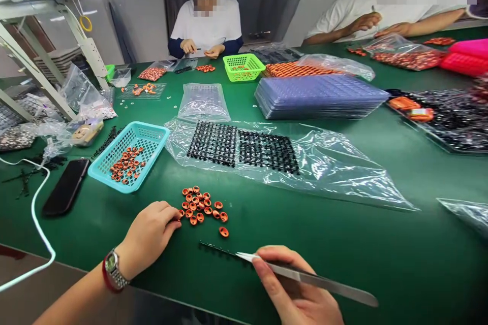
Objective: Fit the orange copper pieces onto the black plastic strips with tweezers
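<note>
My right hand (293, 284) grips metal tweezers (316, 279) with white tips. Those tips meet a thin black strip (217, 248) with small studs along it, low over the green table. At the left edge of a loose pile of small orange oval cups (196, 205), my left hand (150, 233) has thumb and fingers closed around an orange cup (181, 213), partly hidden by the fingertips. Each cup has a dark hole. One orange cup (223, 232) lies apart from the pile, just above the strip.
A blue basket (152, 160) holds more orange cups; a phone (66, 188) and white cable (36, 213) lie left of it. Black strips (213, 142) sit in rows on clear plastic film (335, 167). Behind are stacked clear trays (320, 96), a green basket (247, 73) and two people working.
</note>
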The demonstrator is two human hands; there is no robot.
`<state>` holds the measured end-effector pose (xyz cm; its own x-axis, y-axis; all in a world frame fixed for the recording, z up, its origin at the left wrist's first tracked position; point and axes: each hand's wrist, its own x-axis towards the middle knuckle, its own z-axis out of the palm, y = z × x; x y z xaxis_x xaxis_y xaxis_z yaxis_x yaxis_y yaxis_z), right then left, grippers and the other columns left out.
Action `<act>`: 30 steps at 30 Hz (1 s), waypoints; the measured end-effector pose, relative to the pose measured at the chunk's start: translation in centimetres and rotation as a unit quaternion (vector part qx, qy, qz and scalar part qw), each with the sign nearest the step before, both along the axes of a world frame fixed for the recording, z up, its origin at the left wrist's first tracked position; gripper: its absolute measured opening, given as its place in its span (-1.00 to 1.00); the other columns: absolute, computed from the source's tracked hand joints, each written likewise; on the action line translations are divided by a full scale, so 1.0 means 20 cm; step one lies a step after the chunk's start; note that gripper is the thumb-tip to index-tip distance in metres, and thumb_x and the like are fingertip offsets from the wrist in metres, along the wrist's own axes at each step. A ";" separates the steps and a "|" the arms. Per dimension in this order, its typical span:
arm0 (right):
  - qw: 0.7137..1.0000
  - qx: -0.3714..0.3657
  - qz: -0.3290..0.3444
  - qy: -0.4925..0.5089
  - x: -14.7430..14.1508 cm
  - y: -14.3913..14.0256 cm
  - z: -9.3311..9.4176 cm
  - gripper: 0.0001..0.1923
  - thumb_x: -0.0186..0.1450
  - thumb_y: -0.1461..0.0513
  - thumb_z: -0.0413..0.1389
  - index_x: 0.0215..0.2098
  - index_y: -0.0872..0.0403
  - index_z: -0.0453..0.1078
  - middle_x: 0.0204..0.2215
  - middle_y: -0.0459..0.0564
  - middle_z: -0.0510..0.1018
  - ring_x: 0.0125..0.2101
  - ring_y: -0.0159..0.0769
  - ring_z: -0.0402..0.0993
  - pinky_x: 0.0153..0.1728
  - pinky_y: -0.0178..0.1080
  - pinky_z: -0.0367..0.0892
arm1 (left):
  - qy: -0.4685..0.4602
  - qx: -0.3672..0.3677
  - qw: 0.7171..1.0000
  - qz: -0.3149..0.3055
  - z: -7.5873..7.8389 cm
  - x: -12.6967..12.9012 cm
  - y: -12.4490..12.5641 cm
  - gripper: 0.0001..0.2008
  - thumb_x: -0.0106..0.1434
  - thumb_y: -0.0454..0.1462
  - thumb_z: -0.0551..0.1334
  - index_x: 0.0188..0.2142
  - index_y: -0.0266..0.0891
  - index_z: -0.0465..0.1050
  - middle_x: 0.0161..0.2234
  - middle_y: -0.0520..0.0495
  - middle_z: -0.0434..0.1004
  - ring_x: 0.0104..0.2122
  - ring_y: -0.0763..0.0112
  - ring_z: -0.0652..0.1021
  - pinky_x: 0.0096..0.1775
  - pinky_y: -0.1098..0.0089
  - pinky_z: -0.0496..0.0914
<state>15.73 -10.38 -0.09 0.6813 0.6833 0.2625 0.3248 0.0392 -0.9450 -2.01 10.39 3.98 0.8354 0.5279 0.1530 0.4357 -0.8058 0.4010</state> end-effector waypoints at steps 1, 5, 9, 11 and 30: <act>1.000 -0.002 -0.013 -0.009 0.02 0.00 0.01 -0.88 0.38 0.11 0.30 -0.29 -0.04 0.55 -0.47 -0.14 0.59 -0.57 -0.41 0.57 -0.53 -0.50 0.49 | -0.003 -0.001 1.000 -0.001 0.00 -0.01 0.00 -0.81 0.38 -0.46 0.25 -0.22 -0.18 0.61 -0.31 -0.04 0.66 -0.31 0.25 0.66 -0.23 0.32 0.56; 0.997 0.019 -0.066 -0.042 0.06 0.00 0.02 -0.85 0.38 0.10 0.30 -0.31 -0.04 0.54 -0.47 -0.16 0.61 -0.59 -0.43 0.59 -0.53 -0.54 0.48 | -0.063 -0.012 0.998 -0.027 0.01 -0.03 -0.10 -0.80 0.43 -0.45 0.21 -0.18 -0.19 0.59 -0.29 -0.05 0.64 -0.31 0.30 0.65 -0.23 0.37 0.55; 0.993 0.024 -0.054 -0.107 0.10 -0.02 0.04 -0.93 0.46 0.15 0.21 -0.14 -0.07 0.54 -0.45 -0.17 0.69 -0.50 -0.39 0.69 -0.38 -0.52 0.56 | -0.134 -0.056 0.987 -0.064 0.01 -0.04 -0.24 -0.81 0.42 -0.47 0.21 -0.18 -0.17 0.54 -0.24 -0.04 0.64 -0.29 0.36 0.65 -0.23 0.45 0.55; 0.985 0.024 -0.013 -0.170 0.11 -0.02 0.05 -0.91 0.49 0.20 0.17 -0.08 -0.07 0.52 -0.40 -0.15 0.71 -0.44 -0.38 0.71 -0.31 -0.49 0.58 | -0.149 -0.075 0.983 -0.077 0.00 -0.04 -0.29 -0.80 0.42 -0.48 0.21 -0.17 -0.16 0.51 -0.22 -0.04 0.66 -0.28 0.37 0.65 -0.21 0.47 0.56; 0.948 -0.011 -0.005 -0.318 0.11 0.02 0.08 -0.93 0.53 0.26 0.10 -0.13 -0.03 0.41 -0.43 -0.18 0.59 -0.49 -0.47 0.58 -0.38 -0.45 0.45 | -0.203 -0.117 0.970 -0.066 -0.18 -0.16 -0.33 -0.86 0.50 -0.38 0.19 -0.10 -0.13 0.50 -0.24 -0.04 0.63 -0.27 0.36 0.61 -0.20 0.43 0.51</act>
